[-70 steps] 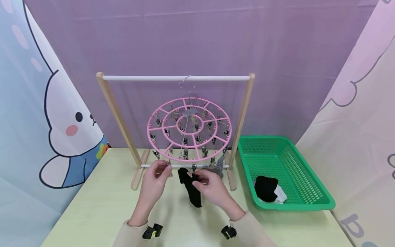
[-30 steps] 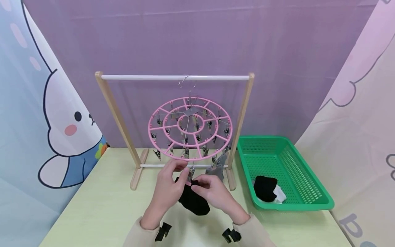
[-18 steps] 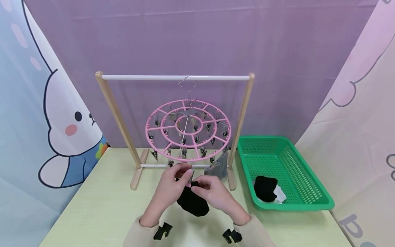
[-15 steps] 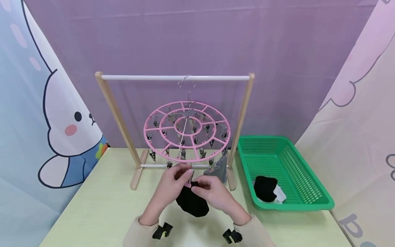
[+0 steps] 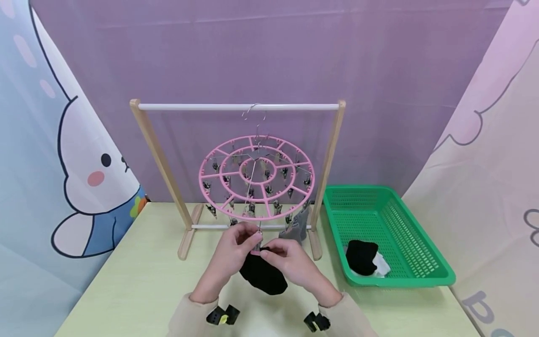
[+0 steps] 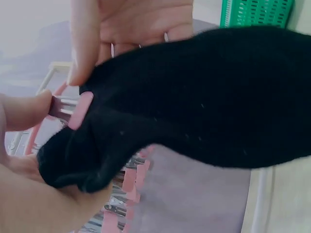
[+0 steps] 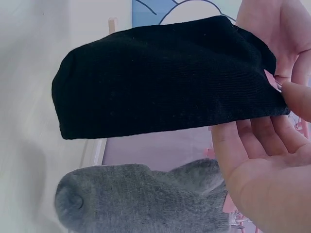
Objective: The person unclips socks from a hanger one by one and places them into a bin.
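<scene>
A black sock (image 5: 264,277) hangs below the front rim of a round pink clip hanger (image 5: 269,216). My left hand (image 5: 229,252) pinches a metal clip (image 6: 65,108), whose pink tip lies against the sock near its cuff. My right hand (image 5: 294,262) holds the cuff edge between thumb and fingers, just right of the clip. In the right wrist view, the sock (image 7: 160,80) stretches sideways from the hands, its far end loose. How firmly the clip bites is hard to tell. A grey sock (image 7: 146,199) hangs from the hanger's right front.
The hanger hooks onto the white bar (image 5: 189,107) of a wooden stand (image 5: 157,154). Several other clips dangle from its rings. At the right, a green basket (image 5: 421,243) holds a black piece of cloth (image 5: 362,257) and a white one (image 5: 382,266).
My left hand has moved right, from a neighbouring clip to the one at the black sock. The sock's lower end has shifted right. Lately, the hanger has risen slightly.
</scene>
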